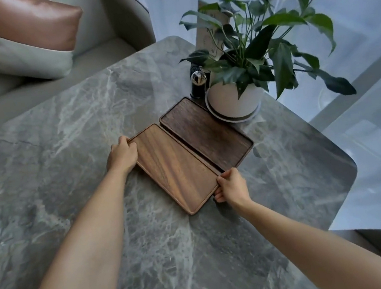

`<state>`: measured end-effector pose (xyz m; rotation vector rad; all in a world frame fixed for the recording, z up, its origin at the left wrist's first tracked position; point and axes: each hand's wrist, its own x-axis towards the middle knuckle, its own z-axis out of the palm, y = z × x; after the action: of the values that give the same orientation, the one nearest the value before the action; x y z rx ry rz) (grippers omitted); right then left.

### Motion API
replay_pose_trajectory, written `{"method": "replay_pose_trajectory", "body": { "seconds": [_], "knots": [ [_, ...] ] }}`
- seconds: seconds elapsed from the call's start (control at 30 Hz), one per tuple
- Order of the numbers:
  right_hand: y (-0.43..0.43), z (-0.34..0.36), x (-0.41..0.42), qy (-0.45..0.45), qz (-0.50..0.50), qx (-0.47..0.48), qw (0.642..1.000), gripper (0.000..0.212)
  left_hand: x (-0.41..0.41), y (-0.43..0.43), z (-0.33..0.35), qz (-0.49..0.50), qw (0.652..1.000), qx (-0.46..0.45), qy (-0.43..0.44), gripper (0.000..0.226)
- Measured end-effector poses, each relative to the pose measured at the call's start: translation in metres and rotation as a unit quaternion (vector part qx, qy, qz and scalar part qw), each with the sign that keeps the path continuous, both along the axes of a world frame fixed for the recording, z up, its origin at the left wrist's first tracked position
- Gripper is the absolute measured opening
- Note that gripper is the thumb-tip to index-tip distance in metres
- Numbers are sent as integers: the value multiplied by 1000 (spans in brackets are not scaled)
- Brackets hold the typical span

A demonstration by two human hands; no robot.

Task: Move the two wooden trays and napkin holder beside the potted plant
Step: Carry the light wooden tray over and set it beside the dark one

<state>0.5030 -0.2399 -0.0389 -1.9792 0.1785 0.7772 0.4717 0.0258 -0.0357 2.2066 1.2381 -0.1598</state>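
Two wooden trays lie side by side on the grey marble table [89, 157]. The darker tray [205, 135] sits right beside the white pot of the potted plant [234, 99]. The lighter tray [175, 168] rests against the darker one's near long side. My left hand [121, 154] grips the lighter tray's far-left corner. My right hand [232, 185] grips its near-right short end, fingers curled under the rim. Behind the plant stands a light wooden napkin holder [208, 32], partly hidden by leaves.
A small black toothpick jar with a clear dome [197, 82] stands left of the pot. A grey sofa with a brown and grey cushion [25, 40] lies beyond the table's far-left edge. The table's rounded right corner [347, 167] is close to the trays.
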Motion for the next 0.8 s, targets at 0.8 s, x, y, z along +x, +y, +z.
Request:
{"method": "replay_pose_trajectory", "body": {
  "seconds": [0.8],
  "knots": [
    [3, 10, 6, -72, 61, -74, 993, 9, -4, -11, 8, -114, 986, 64, 103, 51]
  ]
}}
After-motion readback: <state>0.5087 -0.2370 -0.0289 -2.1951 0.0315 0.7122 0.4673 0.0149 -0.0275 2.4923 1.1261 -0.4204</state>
